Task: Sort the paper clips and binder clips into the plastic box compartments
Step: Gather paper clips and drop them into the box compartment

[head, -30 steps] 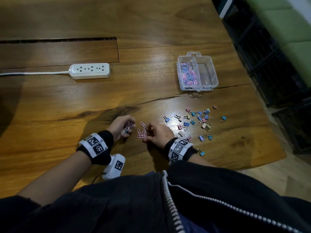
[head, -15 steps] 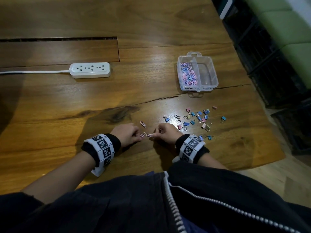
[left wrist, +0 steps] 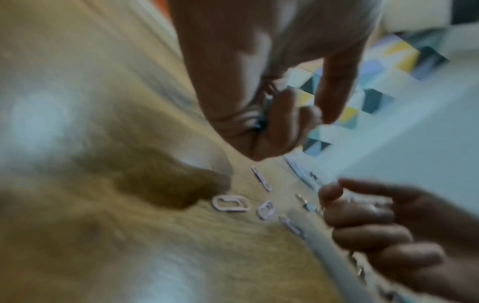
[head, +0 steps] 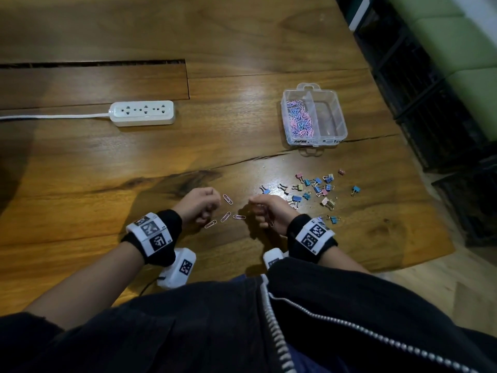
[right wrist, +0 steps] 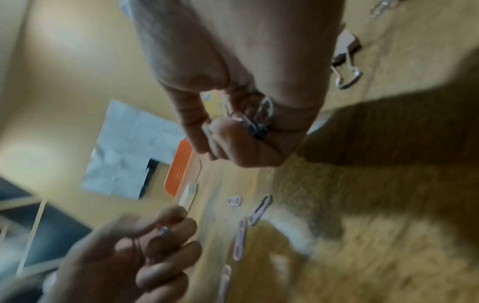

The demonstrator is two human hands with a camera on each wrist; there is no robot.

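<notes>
Several pink paper clips (head: 225, 216) lie loose on the wooden table (head: 80, 162) between my two hands. My left hand (head: 207, 208) hovers just left of them, fingers curled round a small bunch of paper clips (left wrist: 259, 121). My right hand (head: 262, 211) is just right of them, curled round more paper clips (right wrist: 261, 116). Coloured binder clips (head: 317, 187) are scattered to the right of my right hand. The clear plastic box (head: 341, 122) stands further back; its left compartment holds pink and blue paper clips (head: 298, 119), and its right compartment looks empty.
A white power strip (head: 142, 113) with its cable lies at the back left. The table's edge (head: 430, 211) runs close on the right, with dark crates (head: 443, 109) beyond. One binder clip (right wrist: 346, 61) lies close behind my right hand.
Both hands have drawn slightly apart from the clips on the table. The cluster of loose paper clips is thinner and more spread out than a second ago.
</notes>
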